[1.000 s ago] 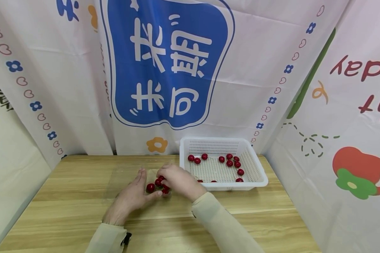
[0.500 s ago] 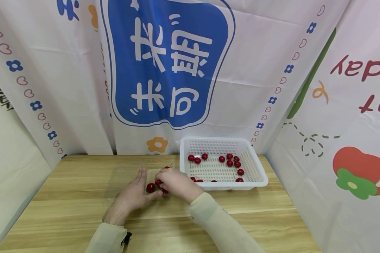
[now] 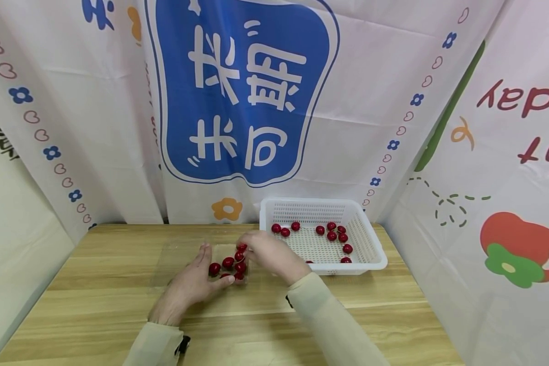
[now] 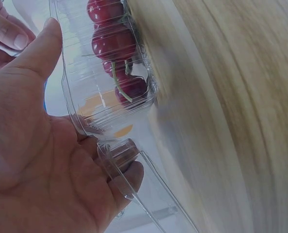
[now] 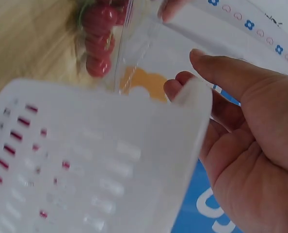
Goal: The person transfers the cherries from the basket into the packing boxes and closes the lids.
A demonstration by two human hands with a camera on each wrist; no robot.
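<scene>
A clear plastic clamshell box [image 3: 221, 250] lies on the table with its lid [image 3: 171, 259] folded out to the left. Several dark red cherries [image 3: 227, 263] are inside, some with green stems [image 4: 120, 85]. My left hand [image 3: 191, 284] holds the box at its hinge side, thumb along the near wall and fingers curled at the hinge. At the box's right edge is my right hand [image 3: 270, 254], fingertips beside the far-right cherry [image 3: 241, 247]. In the right wrist view its thumb and fingers stand apart with nothing between them.
A white perforated plastic basket [image 3: 370, 239] stands right of the box, with several cherries [image 3: 331, 236] spread over its floor. My right forearm [image 3: 334, 320] passes before its near-left corner. A printed curtain [image 3: 114, 142] hangs behind the wooden table [image 3: 361, 310].
My right hand has moved from over the cherries back and right to the box's edge, uncovering several cherries. The cherries in the box have shifted slightly. My left hand stays put.
</scene>
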